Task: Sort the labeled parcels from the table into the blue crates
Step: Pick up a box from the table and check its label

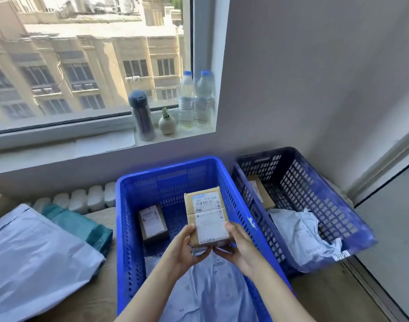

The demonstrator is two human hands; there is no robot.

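- Cardboard box (pixel 207 217) with a white shipping label on its top face is held up over the near crate (pixel 126 228), above the crate's middle and clear of its floor.
- Left hand (pixel 187 249) grips the box's near left corner, thumb along the left side, fingers curled underneath.
- Right hand (pixel 236 247) grips the near right corner the same way, thumb on the right edge. Both grips are closed on the box and the fingertips of the 2 hands nearly meet below it.
- The near crate is bright blue with slotted walls and stands on the counter (pixel 101 298). Inside it, a small dark box (pixel 152 223) with a white label lies at the back left, and a pale grey mailer bag (pixel 210 287) covers the near part of the floor.
- The far crate (pixel 314 194), a darker blue, sits just beside it to the right, by the wall. It holds a crumpled white bag (pixel 301 233) and a brown box (pixel 260 194) leaning at the back.
- On the counter to the left lies a large white mailer (pixel 36 263), with a teal bag (pixel 82 225) behind it, close to the near crate.
- White radiator (pixel 82 198) runs behind the counter under the window.
- On the windowsill are a steel flask (pixel 142 115), a small vase (pixel 167 123) with a green sprig, and 2 water bottles (pixel 186 101) with blue caps side by side.
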